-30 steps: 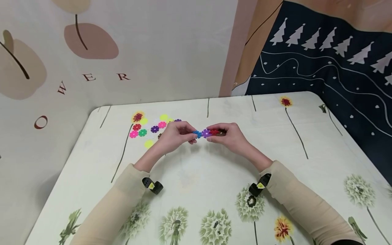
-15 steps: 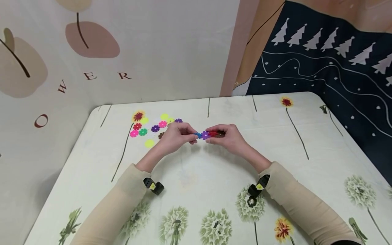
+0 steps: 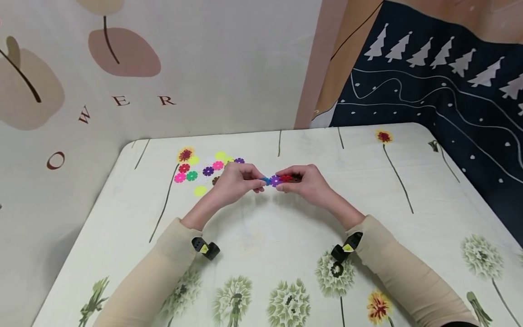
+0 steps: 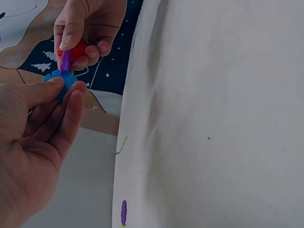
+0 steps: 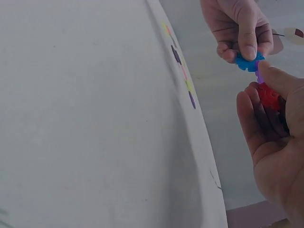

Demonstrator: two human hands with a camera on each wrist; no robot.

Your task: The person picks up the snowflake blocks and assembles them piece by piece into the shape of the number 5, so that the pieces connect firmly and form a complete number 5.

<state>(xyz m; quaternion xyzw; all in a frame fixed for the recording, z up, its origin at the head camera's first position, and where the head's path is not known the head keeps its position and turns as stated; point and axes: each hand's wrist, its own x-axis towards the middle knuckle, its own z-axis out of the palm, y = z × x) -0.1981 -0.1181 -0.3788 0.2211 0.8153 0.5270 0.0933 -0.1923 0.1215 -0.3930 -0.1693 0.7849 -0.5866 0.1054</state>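
Far left on the table [image 3: 253, 281]: scattered loose discs, flat, notched rims. Loose red disc [image 3: 184, 168], pink disc [image 3: 180, 177] and green disc [image 3: 191, 175] sit near each other; yellow disc [image 3: 200, 190] lies nearer the person. Then dark purple disc [image 3: 208, 171], and a loose brown disc [image 3: 215, 180] partly hidden behind the left hand [image 3: 234, 182].

Left hand: pinching the blue disc [image 3: 267, 181], thumb on one face, fingers on the other. Left wrist view shows that well.

Next, the chain, held up off the table between both hands. Blue disc meets purple disc [image 3: 275, 181] edge to edge; faces are turned across each other, so it looks like a slot joint. Can't tell how deep it's seated. Right of that, red disc [image 3: 287, 178], then brown end disc [image 3: 296, 178], mostly covered by fingers.

Right hand [image 3: 307, 182]: thumb and fingers pinching the purple disc near its right edge, red disc tucked in behind the fingertips. Other fingers curl loosely.

Handling guess: light, stiff plastic, thin, a bit slick on the faces. Not very fragile, but notched teeth could bend or whiten if twisted. Best hold: flat faces, thumb one side, fingertips the other, close to the joint, slots left uncovered. Holding only the brown end disc would likely lever the joints apart.
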